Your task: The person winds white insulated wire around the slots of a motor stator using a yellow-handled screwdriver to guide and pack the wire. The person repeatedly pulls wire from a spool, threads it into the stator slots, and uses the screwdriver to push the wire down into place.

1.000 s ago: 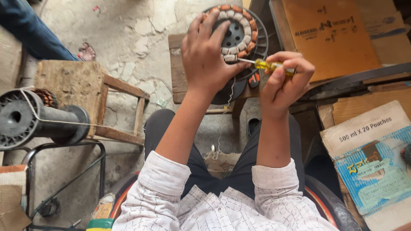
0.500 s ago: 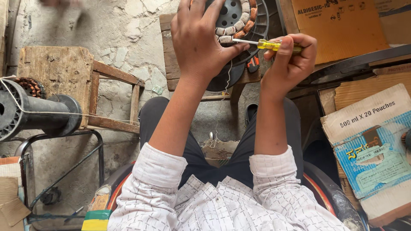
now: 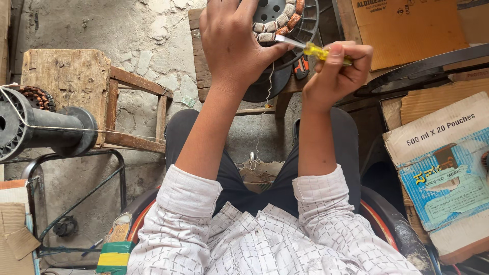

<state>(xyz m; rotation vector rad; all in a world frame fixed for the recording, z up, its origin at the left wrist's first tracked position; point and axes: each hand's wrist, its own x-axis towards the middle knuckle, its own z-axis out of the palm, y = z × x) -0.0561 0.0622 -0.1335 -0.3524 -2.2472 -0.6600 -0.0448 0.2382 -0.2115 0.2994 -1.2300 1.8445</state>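
the round dark motor stator ringed with copper and white-taped coils [image 3: 285, 20] lies flat on a worn wooden bench [image 3: 199, 61] at the top of the view, out past the knees, likely so its windings face up within reach. the left hand [image 3: 232, 43] is spread over its near edge, pressing it steady. the right hand [image 3: 336, 71] sits just beside it, closed around a yellow-handled screwdriver [image 3: 310, 49] whose tip pokes in among the coils. a thin thread [image 3: 267, 86] hangs from the stator. a black wire spool [image 3: 41, 127] stands well apart to the left; a printed cardboard carton [image 3: 443, 163] lies on the right.
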